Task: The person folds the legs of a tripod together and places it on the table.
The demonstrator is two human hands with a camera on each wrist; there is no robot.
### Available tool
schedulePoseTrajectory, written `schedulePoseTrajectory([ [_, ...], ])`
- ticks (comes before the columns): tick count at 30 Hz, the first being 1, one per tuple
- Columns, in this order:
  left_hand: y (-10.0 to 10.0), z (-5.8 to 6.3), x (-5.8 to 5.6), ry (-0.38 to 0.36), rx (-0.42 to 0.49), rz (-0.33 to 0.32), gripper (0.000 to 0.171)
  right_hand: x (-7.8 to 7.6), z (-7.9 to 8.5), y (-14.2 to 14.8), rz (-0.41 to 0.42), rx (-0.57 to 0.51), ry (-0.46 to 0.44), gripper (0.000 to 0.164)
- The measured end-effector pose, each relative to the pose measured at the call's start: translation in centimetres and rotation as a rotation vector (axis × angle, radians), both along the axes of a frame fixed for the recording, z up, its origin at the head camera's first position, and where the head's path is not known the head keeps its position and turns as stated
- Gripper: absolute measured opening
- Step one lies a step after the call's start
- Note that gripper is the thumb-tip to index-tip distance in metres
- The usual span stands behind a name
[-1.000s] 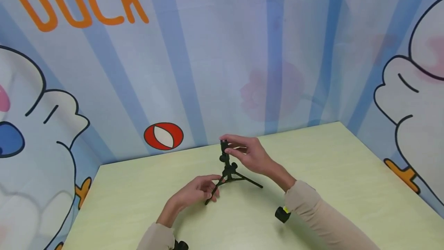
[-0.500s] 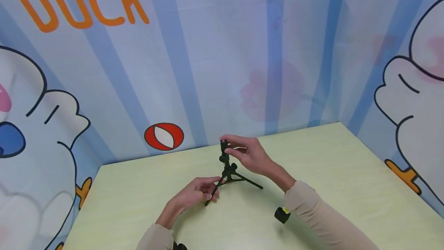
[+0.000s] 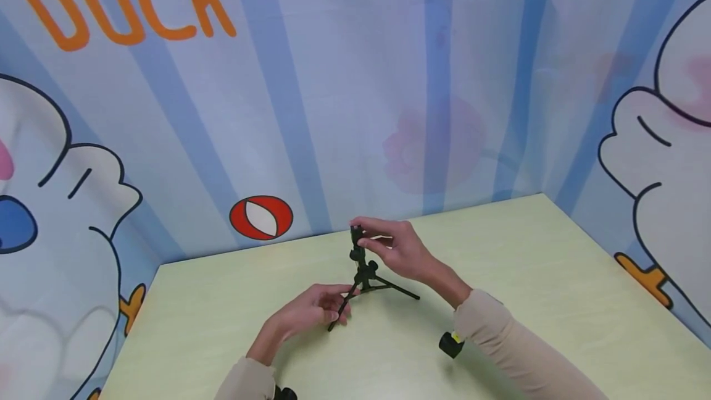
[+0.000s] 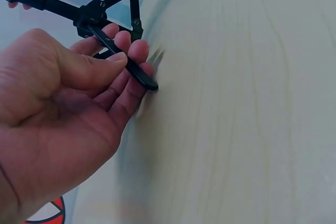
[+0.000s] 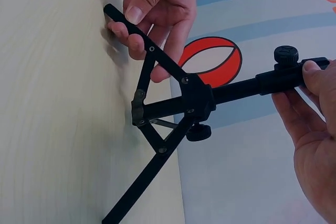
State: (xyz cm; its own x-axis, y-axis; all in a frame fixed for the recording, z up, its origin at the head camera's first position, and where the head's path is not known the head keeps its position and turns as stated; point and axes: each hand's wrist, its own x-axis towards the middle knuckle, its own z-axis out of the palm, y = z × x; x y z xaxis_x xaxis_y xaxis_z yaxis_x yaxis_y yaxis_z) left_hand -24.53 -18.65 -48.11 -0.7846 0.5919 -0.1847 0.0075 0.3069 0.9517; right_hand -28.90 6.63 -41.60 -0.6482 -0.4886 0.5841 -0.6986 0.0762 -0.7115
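A small black tripod [image 3: 365, 273] stands upright with its legs spread, near the back of the table. My left hand [image 3: 311, 310] pinches one of its legs [image 4: 137, 73] between thumb and fingers, close to the foot. At the top, my right hand [image 3: 401, 248] holds the tripod's head [image 3: 356, 234] with thumb and fingertips. In the right wrist view, a round knob [image 5: 286, 56] shows on the upper column just beside the right fingers, and a second knob [image 5: 198, 132] sits at the leg hub. Folding braces link the legs to the central column.
The pale wooden table [image 3: 533, 276] meets a cartoon-printed curtain [image 3: 355, 97] along its back edge. Black wrist cameras [image 3: 451, 344] hang beneath both sleeves, low over the tabletop.
Both hands keep their holds on the tripod. Hands and tripod appear shifted very slightly left in the head view, along with the whole scene.
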Motion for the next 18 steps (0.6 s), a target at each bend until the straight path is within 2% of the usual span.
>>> schedulePoseTrajectory([
  [4,0.0,-0.3,-0.2,-0.017,0.047,-0.006,0.061,0.1,0.0,0.1,-0.014,0.004,0.007,0.037],
  [10,-0.1,-0.8,-0.2,-0.046,0.104,0.027,0.061,0.1,0.0,-0.1,-0.012,-0.014,0.018,0.037],
  [18,0.1,-1.2,-0.2,-0.003,0.1,0.063,0.062,0.1,-0.1,-0.2,-0.018,-0.01,0.022,0.038],
])
